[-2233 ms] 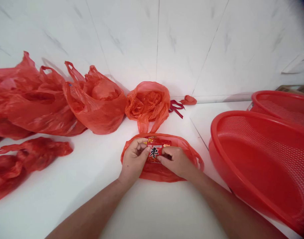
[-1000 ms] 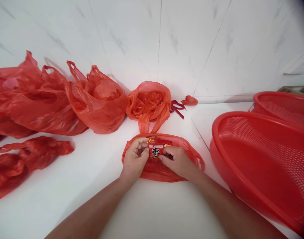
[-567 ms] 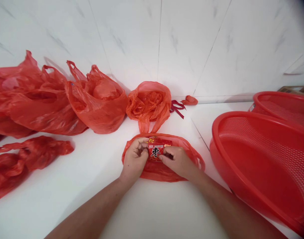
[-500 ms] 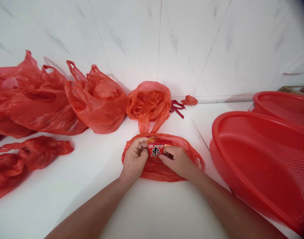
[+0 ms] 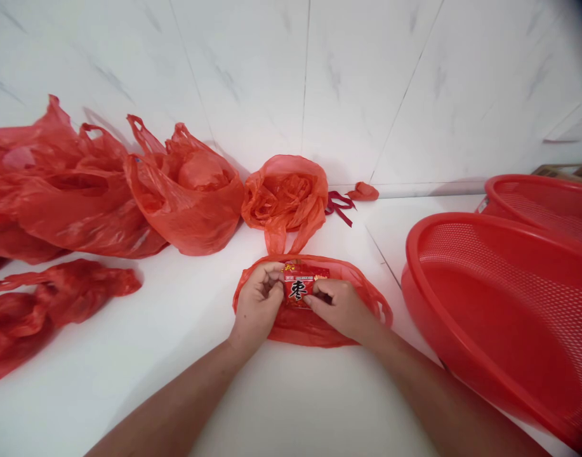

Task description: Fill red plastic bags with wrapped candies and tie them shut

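A small red packet point(image 5: 299, 289) with a black character on a white patch sits between my two hands. My left hand point(image 5: 257, 308) pinches its left edge with curled fingers. On the other side, my right hand point(image 5: 340, 309) pinches its right edge. Both hands rest on a flat red plastic bag point(image 5: 319, 327) lying on the white surface point(image 5: 186, 355). The lower part of the packet is hidden behind my fingers.
Several filled red plastic bags point(image 5: 186, 190) line the white tiled wall at the left, one open bag point(image 5: 285, 193) just behind my hands. Crumpled red bags point(image 5: 43, 304) lie at the far left. Two red mesh baskets point(image 5: 500, 304) stand at the right.
Almost nothing has moved. Both hands stay pinched on the small red packet over the flat bag, with only slight finger shifts.
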`<state>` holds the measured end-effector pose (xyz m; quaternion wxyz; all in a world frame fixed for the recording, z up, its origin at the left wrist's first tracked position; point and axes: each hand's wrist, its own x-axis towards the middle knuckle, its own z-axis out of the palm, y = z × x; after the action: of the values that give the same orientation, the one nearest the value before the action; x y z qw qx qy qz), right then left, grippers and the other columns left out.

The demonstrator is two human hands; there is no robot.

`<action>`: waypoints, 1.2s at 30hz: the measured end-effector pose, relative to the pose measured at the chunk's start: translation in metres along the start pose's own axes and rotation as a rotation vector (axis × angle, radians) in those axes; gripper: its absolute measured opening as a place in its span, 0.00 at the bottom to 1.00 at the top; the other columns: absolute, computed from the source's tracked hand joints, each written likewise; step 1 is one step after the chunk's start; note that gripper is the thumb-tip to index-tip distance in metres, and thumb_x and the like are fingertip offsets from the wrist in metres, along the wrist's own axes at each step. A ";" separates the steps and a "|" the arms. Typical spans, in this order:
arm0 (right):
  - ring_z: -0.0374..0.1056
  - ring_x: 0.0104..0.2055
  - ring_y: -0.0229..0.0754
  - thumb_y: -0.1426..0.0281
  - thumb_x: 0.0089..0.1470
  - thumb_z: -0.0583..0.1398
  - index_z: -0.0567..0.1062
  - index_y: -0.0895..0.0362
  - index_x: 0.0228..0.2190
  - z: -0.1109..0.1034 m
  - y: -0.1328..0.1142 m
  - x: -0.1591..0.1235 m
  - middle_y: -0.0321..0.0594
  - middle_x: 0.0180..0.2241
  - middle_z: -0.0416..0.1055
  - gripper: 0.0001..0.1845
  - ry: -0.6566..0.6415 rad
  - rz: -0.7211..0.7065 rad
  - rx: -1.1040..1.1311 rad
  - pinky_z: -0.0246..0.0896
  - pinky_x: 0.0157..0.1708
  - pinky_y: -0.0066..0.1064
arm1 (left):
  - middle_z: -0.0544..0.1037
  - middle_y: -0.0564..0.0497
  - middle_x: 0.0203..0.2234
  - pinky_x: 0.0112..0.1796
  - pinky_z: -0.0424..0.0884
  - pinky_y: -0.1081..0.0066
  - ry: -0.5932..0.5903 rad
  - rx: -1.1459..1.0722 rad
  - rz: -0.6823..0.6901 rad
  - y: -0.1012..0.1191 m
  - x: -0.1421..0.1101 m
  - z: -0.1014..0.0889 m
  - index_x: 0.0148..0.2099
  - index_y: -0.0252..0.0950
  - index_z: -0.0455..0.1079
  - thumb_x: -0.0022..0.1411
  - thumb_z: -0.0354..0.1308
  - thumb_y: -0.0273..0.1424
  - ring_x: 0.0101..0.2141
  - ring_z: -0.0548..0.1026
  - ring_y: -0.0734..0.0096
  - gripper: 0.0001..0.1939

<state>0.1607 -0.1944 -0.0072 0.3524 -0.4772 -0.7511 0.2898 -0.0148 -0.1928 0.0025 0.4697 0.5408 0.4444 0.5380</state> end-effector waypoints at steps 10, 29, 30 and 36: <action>0.54 0.23 0.34 0.69 0.54 0.57 0.57 0.55 0.19 0.000 -0.001 0.000 0.29 0.19 0.57 0.16 -0.008 0.010 0.014 0.48 0.23 0.28 | 0.72 0.56 0.27 0.31 0.68 0.75 0.010 -0.019 0.026 -0.001 0.002 0.002 0.43 0.39 0.66 0.56 0.59 0.28 0.28 0.71 0.76 0.12; 0.57 0.24 0.34 0.71 0.53 0.57 0.63 0.56 0.20 -0.001 -0.002 0.000 0.31 0.21 0.62 0.13 -0.024 0.014 0.022 0.50 0.23 0.28 | 0.74 0.55 0.28 0.34 0.69 0.69 -0.076 -0.025 -0.102 -0.003 0.001 0.002 0.46 0.40 0.67 0.52 0.61 0.28 0.31 0.74 0.70 0.17; 0.58 0.24 0.34 0.71 0.53 0.57 0.63 0.56 0.20 -0.001 -0.002 0.000 0.31 0.21 0.62 0.13 -0.027 0.018 0.025 0.50 0.23 0.27 | 0.74 0.55 0.28 0.34 0.69 0.69 -0.073 -0.016 -0.100 -0.003 0.001 0.002 0.46 0.40 0.67 0.52 0.61 0.27 0.31 0.74 0.70 0.17; 0.55 0.23 0.34 0.69 0.53 0.57 0.60 0.55 0.19 -0.001 -0.002 -0.001 0.30 0.19 0.59 0.14 -0.026 0.022 0.025 0.49 0.23 0.27 | 0.68 0.59 0.21 0.30 0.68 0.72 -0.015 0.098 -0.069 -0.007 0.001 -0.001 0.47 0.43 0.67 0.52 0.62 0.28 0.25 0.69 0.74 0.18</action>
<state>0.1604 -0.1957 -0.0048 0.3453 -0.4773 -0.7466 0.3091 -0.0155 -0.1910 -0.0041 0.4640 0.5517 0.4850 0.4950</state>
